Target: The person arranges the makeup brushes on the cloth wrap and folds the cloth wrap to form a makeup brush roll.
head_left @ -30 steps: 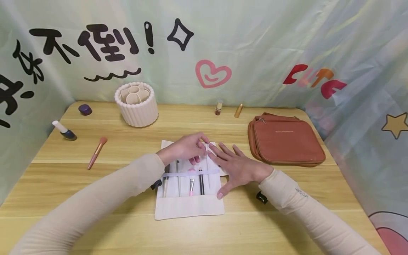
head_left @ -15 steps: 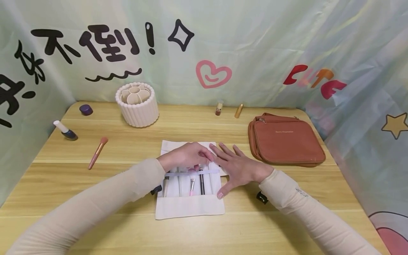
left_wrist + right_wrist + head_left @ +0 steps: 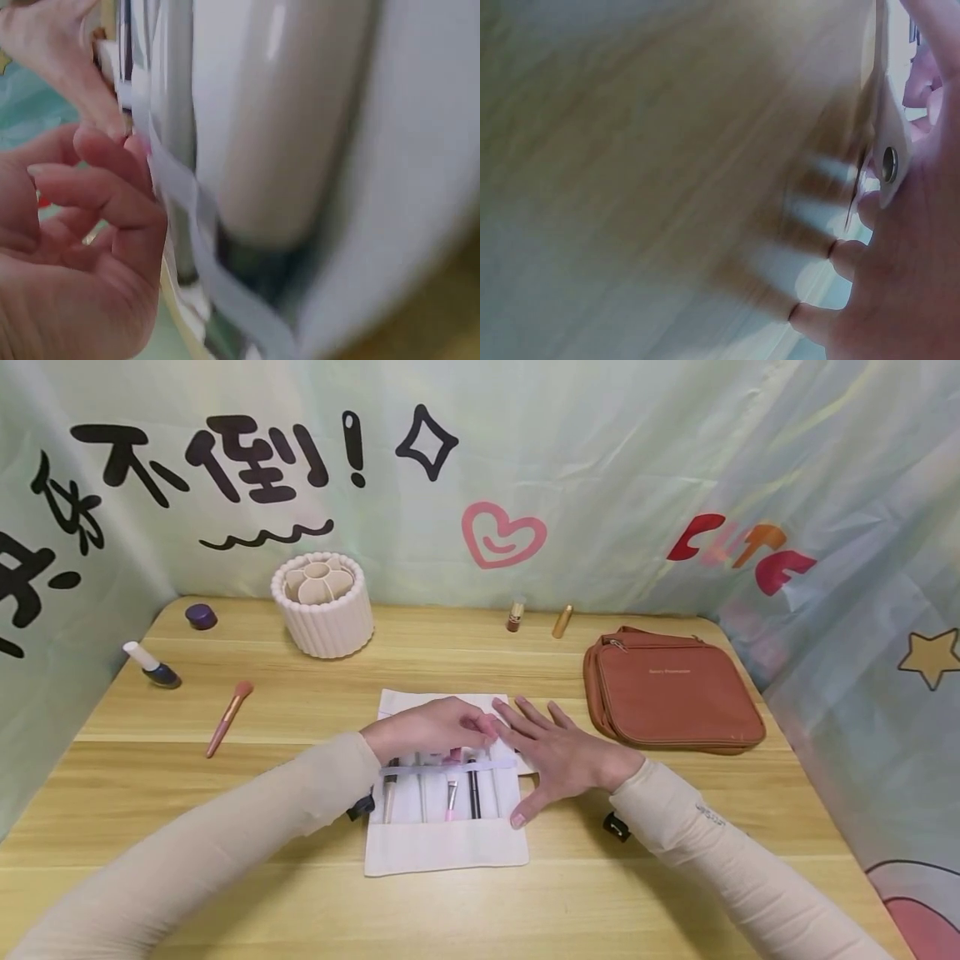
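The left hand (image 3: 431, 727) pinches a brush under the band of the brush roll (image 3: 446, 843), the right hand (image 3: 558, 756) lies flat with straight fingers on its edge; next, slide the brush further

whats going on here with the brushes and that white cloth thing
A person is working at a white fabric brush roll spread open on a wooden table. The right hand lies flat with straight fingers on the roll's right edge, pinning it. The left hand has its fingers curled at the tops of the makeup brushes tucked under the elastic band. A brown pouch and a ribbed white holder sit apart from the hands.
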`<control>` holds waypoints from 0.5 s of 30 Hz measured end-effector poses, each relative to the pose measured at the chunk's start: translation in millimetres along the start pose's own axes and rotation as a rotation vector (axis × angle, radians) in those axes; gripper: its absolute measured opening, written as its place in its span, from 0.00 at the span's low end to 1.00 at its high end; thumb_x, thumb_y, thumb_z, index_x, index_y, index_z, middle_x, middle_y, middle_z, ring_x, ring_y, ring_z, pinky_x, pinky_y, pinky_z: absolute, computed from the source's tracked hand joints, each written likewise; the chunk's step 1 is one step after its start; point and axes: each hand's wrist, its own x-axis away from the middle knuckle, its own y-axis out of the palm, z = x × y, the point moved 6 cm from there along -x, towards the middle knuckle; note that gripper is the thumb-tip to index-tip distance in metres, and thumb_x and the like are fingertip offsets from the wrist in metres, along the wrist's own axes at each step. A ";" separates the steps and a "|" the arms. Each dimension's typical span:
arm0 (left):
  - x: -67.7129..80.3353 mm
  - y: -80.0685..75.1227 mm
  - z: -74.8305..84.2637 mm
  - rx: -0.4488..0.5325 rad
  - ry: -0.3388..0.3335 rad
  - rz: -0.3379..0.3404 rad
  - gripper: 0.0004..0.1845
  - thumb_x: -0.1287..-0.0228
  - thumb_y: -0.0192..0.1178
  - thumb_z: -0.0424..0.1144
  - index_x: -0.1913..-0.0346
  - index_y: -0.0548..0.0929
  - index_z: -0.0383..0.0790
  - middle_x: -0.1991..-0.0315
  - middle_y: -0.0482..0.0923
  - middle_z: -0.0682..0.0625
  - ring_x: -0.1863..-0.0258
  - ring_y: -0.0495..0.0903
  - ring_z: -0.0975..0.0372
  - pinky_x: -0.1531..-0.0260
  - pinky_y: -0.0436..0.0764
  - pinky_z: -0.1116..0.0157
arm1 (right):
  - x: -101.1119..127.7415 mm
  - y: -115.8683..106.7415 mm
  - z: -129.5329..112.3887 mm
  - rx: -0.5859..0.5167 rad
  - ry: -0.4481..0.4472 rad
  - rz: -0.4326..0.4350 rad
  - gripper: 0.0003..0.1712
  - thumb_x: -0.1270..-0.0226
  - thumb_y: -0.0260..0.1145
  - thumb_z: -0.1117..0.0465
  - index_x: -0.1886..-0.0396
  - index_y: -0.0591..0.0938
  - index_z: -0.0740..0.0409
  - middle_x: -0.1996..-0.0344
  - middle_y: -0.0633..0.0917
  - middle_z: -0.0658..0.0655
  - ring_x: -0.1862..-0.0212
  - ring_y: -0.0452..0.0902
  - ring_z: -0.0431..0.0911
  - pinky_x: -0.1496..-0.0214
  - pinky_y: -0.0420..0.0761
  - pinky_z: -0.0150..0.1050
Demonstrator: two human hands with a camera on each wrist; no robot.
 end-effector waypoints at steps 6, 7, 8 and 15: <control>31.9 -32.6 -19.4 -0.012 0.022 0.044 0.21 0.16 0.59 0.49 0.29 0.82 0.46 0.36 0.84 0.48 0.56 0.84 0.57 0.54 0.82 0.61 | -3.3 0.3 -3.0 0.004 -0.030 0.007 0.84 0.50 0.76 0.17 0.08 0.41 0.48 0.09 0.33 0.52 0.10 0.24 0.60 0.14 0.34 0.73; 41.1 -42.3 -24.8 -0.013 0.016 0.079 0.21 0.16 0.59 0.49 0.29 0.82 0.46 0.37 0.84 0.47 0.57 0.84 0.55 0.56 0.83 0.60 | -3.4 -0.1 -3.4 0.001 -0.033 0.009 0.84 0.50 0.76 0.17 0.08 0.41 0.49 0.09 0.33 0.53 0.10 0.24 0.60 0.14 0.33 0.73; 50.9 -53.3 -30.6 -0.024 0.017 0.122 0.20 0.17 0.60 0.48 0.30 0.82 0.45 0.39 0.85 0.45 0.58 0.84 0.55 0.59 0.83 0.60 | -3.2 -0.1 -3.4 0.000 -0.033 0.009 0.84 0.50 0.76 0.17 0.08 0.41 0.49 0.09 0.33 0.53 0.10 0.24 0.60 0.14 0.33 0.73; 120.3 -133.3 -101.6 -0.099 -0.140 0.401 0.21 0.16 0.60 0.47 0.31 0.80 0.39 0.44 0.85 0.38 0.65 0.86 0.54 0.68 0.86 0.60 | 0.8 -0.9 -1.4 -0.013 -0.023 0.009 0.84 0.50 0.77 0.19 0.08 0.41 0.50 0.09 0.33 0.53 0.10 0.24 0.60 0.14 0.32 0.73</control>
